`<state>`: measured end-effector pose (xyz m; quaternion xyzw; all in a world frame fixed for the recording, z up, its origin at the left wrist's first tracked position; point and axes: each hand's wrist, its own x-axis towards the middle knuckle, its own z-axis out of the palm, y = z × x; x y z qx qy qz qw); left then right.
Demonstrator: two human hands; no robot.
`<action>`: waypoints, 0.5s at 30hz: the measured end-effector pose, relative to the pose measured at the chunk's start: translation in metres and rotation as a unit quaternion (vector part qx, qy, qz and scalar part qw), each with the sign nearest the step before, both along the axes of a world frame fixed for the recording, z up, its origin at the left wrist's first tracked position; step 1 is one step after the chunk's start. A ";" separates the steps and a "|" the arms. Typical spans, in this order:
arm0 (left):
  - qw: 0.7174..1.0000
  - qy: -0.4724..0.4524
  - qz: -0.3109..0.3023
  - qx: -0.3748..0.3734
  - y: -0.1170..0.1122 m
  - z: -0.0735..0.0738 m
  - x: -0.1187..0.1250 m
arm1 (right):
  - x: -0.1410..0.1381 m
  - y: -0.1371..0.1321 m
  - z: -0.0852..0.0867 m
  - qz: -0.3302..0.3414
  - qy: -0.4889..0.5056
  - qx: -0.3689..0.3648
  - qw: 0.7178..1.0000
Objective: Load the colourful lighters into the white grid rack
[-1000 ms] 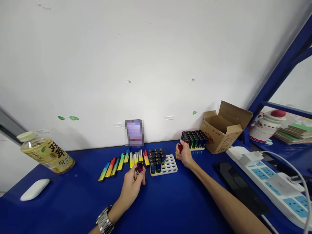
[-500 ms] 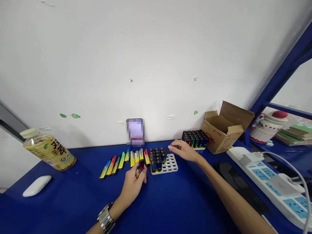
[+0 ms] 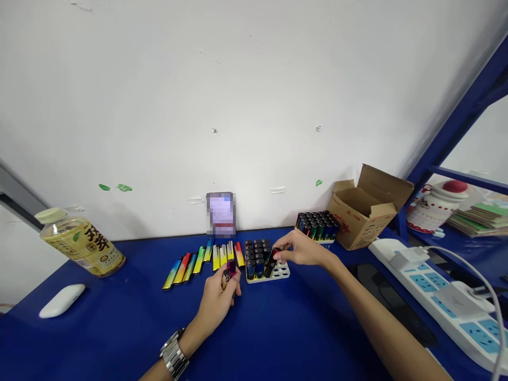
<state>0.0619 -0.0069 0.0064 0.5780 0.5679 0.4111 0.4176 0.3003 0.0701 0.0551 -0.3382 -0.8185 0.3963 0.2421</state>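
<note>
My left hand [image 3: 216,300], a metal watch [image 3: 173,354] on its wrist, rests on the blue table [image 3: 119,328] with its fingers closed round a purple lighter [image 3: 229,270]. Over a white slotted tray [image 3: 278,272], half filled with upright dark lighters [image 3: 256,256], my right hand [image 3: 301,250] pinches a dark red lighter [image 3: 273,261] that leans into the tray. A row of rainbow-coloured lighters [image 3: 198,262] lies flat to the left of the tray. A second tray full of lighters [image 3: 316,225] stands behind my right hand.
An open cardboard box [image 3: 367,209] sits at the back right, a white power strip [image 3: 440,301] and a black flat device [image 3: 392,312] to the right. A tea bottle [image 3: 81,243] and a white mouse [image 3: 61,300] lie at the left. Blue shelving [image 3: 456,132] rises at the right.
My right hand has moved left from the full tray to the white tray with a dark red lighter in it. My left hand has stayed put with the purple lighter.
</note>
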 end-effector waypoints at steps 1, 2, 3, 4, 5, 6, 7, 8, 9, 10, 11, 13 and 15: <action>1.000 -0.002 -0.002 0.001 0.000 0.000 0.000 | 0.001 0.000 0.000 -0.004 -0.001 0.013 1.000; 1.000 -0.004 -0.004 0.001 0.000 0.000 0.000 | 0.002 0.000 0.000 -0.006 -0.001 0.026 1.000; 1.000 -0.005 -0.005 0.000 0.000 0.000 0.000 | 0.002 0.000 0.001 -0.007 0.000 0.039 0.999; 1.000 -0.004 -0.006 0.000 0.000 0.000 0.000 | 0.003 0.000 0.002 -0.005 -0.001 0.053 0.999; 1.000 -0.001 -0.007 0.000 0.000 0.000 0.000 | 0.002 0.000 0.003 -0.002 -0.007 0.065 0.998; 1.000 0.006 -0.009 0.004 0.000 -0.001 0.000 | 0.002 -0.001 0.004 0.002 -0.017 0.078 0.997; 1.000 0.014 -0.012 0.008 0.000 -0.001 0.000 | 0.001 -0.002 0.006 0.005 -0.034 0.091 0.995; 1.000 0.022 -0.015 0.013 0.000 -0.001 0.000 | -0.001 -0.004 0.007 0.005 -0.053 0.106 0.993; 0.999 0.029 -0.018 0.018 0.000 -0.001 -0.001 | -0.003 -0.006 0.009 0.001 -0.073 0.120 0.990; 0.999 0.034 -0.022 0.021 0.000 -0.002 -0.001 | -0.005 -0.008 0.009 -0.005 -0.088 0.138 0.987; 0.999 0.038 -0.024 0.024 0.000 -0.002 -0.001 | -0.008 -0.010 0.009 -0.013 -0.099 0.156 0.983; 0.998 0.043 -0.029 0.027 0.000 -0.003 0.000 | -0.012 -0.015 0.009 -0.038 -0.123 0.192 0.973; 0.998 0.047 -0.032 0.031 0.000 -0.004 0.000 | -0.016 -0.022 0.010 -0.077 -0.161 0.227 0.957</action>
